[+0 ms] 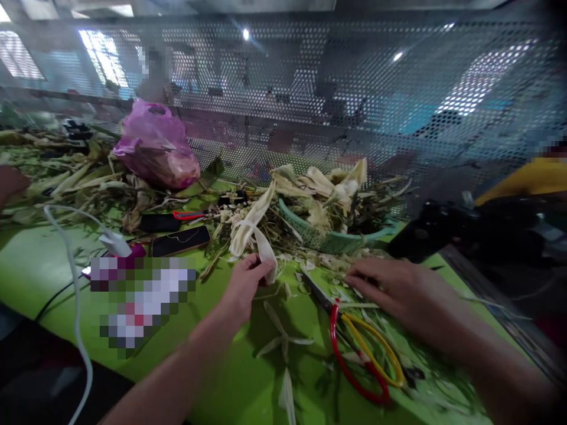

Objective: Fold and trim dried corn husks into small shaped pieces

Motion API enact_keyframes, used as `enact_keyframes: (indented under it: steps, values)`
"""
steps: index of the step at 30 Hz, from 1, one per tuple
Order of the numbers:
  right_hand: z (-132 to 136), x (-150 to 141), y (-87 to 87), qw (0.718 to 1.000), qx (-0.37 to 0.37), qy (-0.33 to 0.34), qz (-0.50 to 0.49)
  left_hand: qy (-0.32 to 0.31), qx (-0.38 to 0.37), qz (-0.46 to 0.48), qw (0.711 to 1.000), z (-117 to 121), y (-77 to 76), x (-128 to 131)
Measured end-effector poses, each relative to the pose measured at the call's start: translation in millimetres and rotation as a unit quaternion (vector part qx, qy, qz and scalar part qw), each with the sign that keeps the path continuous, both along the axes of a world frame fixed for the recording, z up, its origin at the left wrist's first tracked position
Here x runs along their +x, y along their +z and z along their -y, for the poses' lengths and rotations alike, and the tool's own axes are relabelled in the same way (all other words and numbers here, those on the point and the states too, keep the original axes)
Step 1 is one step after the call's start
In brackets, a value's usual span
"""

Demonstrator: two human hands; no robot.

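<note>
My left hand [248,283] is closed, with thumb and fingers pinching a pale dried corn husk [267,252] over the green table. Longer husk strips rise behind it toward a heap. My right hand [390,286], slightly blurred, hovers low over small scraps at the right; its fingers point left with the thumb apart, and nothing shows in them. Scissors [354,348] with one red and one yellow handle lie just left of and below this hand, blades toward the heap. A small figure of knotted husk [283,339] lies on the table between my hands.
A green basket [310,231] overflows with husks at the back, before a perforated metal screen [283,88]. Left are a pink plastic bag [155,144], a phone [181,241], a red cutter [188,215] and a white cable [73,277]. Another person's hand [11,183] shows at the left edge.
</note>
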State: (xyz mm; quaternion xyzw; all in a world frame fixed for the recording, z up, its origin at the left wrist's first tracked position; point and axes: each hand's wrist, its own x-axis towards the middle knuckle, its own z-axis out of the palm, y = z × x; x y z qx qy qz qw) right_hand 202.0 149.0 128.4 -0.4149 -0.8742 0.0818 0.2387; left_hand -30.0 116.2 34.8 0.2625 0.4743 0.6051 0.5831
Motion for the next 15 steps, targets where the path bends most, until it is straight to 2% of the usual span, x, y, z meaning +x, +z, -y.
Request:
enact_keyframes:
  steps: [2, 4, 7, 11, 15]
  values:
    - [9, -19, -7.2, 0.998, -0.033, 0.045, 0.009, -0.01, -0.001, 0.009, 1.0, 1, 1.6, 2]
    - [16, -35, -17.1, 0.995, -0.042, 0.078, -0.042, -0.019, 0.003, 0.02, 1.0, 2, 2.6, 5]
    - [19, -54, -34.6, 0.984, -0.096, 0.125, -0.088, -0.032, 0.019, 0.028, 0.999, 4, 3.5, 10]
    - [17, -65, -51.5, 0.976, -0.124, 0.135, -0.119, -0.046, 0.025, 0.032, 0.998, 6, 3.9, 17]
    - [14, -67, -55.8, 0.969, -0.148, 0.113, -0.162, -0.051, 0.031, 0.032, 0.998, 8, 1.9, 18]
